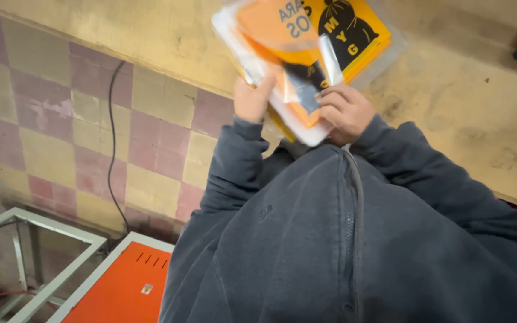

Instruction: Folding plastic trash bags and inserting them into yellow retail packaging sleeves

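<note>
Together left hand [251,98] and right hand [345,110] grip one stack of orange-and-yellow packets [306,54]

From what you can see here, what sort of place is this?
Probably a workshop or packing room: a worn workbench, an orange metal cabinet on a tiled floor, and both hands holding plastic-wrapped packets.

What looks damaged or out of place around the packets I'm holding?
Both hands, left hand and right hand, grip a stack of orange and yellow plastic-wrapped packets, nothing torn. The worn tile floor has scuffed patches, and a loose black cable trails across it.
</note>
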